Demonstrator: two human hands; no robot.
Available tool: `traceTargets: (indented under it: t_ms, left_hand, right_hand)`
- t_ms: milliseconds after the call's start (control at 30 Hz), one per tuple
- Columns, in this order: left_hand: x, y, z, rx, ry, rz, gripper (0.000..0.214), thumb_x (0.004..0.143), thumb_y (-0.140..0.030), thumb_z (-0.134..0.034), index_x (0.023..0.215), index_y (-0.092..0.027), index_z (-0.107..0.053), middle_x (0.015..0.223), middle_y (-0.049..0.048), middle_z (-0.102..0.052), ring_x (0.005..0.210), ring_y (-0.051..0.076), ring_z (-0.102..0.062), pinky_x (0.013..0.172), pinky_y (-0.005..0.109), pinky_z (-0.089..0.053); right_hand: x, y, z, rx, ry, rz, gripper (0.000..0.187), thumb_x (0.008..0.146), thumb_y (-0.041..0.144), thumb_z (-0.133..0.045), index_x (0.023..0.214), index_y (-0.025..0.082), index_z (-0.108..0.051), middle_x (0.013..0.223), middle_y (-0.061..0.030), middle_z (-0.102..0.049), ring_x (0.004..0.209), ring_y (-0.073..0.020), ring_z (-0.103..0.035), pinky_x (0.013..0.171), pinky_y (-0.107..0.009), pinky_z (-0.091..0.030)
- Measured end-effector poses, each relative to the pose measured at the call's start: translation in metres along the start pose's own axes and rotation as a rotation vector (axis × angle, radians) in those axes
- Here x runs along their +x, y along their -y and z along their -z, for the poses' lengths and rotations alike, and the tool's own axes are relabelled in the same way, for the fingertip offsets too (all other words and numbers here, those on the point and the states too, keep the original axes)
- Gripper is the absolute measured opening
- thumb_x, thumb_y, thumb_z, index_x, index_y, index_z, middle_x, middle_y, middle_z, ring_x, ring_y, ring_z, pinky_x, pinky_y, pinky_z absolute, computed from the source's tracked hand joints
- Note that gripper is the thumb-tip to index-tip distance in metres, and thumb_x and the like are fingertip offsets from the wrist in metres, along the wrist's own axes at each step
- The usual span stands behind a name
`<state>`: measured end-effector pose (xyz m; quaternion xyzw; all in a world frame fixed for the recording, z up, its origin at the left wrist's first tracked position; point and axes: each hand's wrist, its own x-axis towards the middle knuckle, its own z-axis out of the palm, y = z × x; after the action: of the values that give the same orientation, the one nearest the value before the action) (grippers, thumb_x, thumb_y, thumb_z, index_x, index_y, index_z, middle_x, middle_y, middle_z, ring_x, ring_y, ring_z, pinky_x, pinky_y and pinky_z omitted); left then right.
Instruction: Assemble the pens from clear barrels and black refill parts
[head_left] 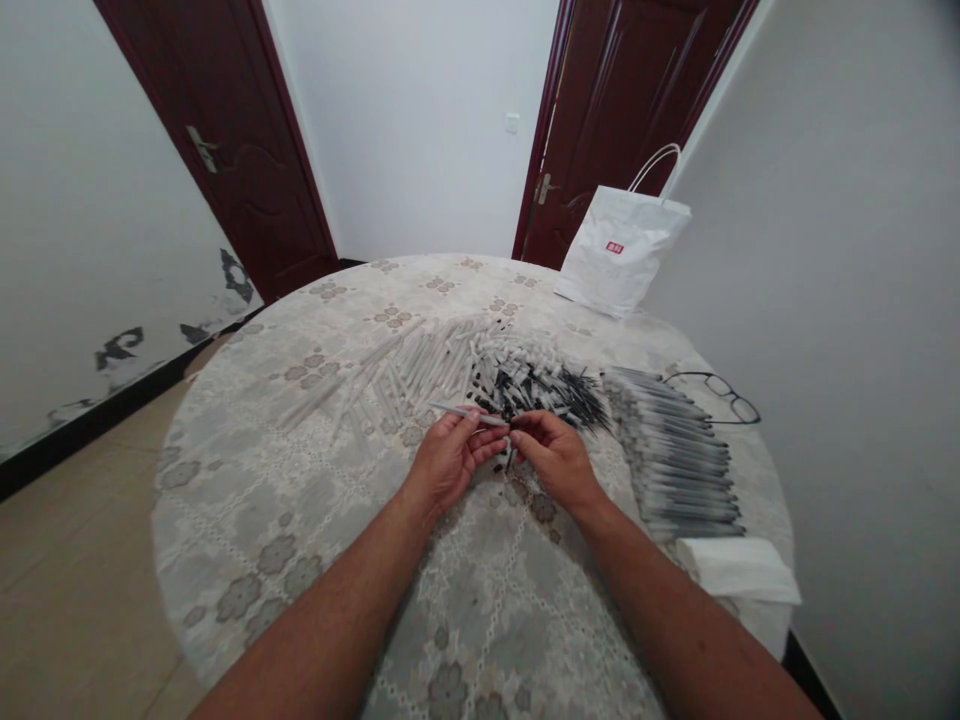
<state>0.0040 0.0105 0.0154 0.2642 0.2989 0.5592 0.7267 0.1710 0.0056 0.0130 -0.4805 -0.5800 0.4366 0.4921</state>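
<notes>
Left hand grasps pen barrel; right hand pinches, perhaps, refill; paper bag contents hidden.

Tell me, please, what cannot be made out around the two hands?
Head view.
What, if anything, the right hand pinches: hidden by its fingers.
The slim grey plastic pen tube in the left hand: too small to see whether it is filled.
The red label on the white paper bag: too small to read.
</notes>
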Motion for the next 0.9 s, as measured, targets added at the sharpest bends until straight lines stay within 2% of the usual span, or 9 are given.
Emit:
traceTargets:
  t_ms: [200,533,900]
  left_hand:
    - [-0.003,-0.002,-0.003,0.040,0.018,-0.051,0.025,0.084,-0.030,-0.072,0.099,-0.016,-0.058,0.099,0.0101,-0.073,0.089,0.021,-0.073,0.080,0.036,-0.058]
    - [-0.013,0.003,-0.019,0.094,-0.071,-0.102,0.026,0.084,-0.033,-0.072,0.098,-0.015,-0.060,0.097,0.0111,-0.073,0.089,0.021,-0.072,0.077,0.033,-0.058]
    - [-0.010,0.008,0.000,0.124,-0.034,-0.096,0.029,0.080,-0.029,-0.075,0.100,-0.014,-0.061,0.096,0.0109,-0.074,0.087,0.021,-0.072,0.076,0.033,-0.060]
  right_hand:
    - [0.000,0.000,0.000,0.036,0.000,0.028,0.024,0.079,0.036,-0.068,0.095,0.019,-0.065,0.079,-0.0017,-0.067,0.062,-0.0139,-0.060,0.059,-0.027,-0.052]
    - [0.000,0.006,0.005,0.010,0.011,0.060,0.021,0.078,0.035,-0.067,0.091,0.018,-0.065,0.074,-0.0001,-0.067,0.057,-0.0138,-0.060,0.057,-0.026,-0.050]
    - [-0.001,-0.006,0.004,-0.194,-0.006,0.153,0.021,0.080,0.032,-0.062,0.095,0.019,-0.068,0.087,-0.0036,-0.071,0.074,-0.0163,-0.064,0.068,-0.027,-0.051]
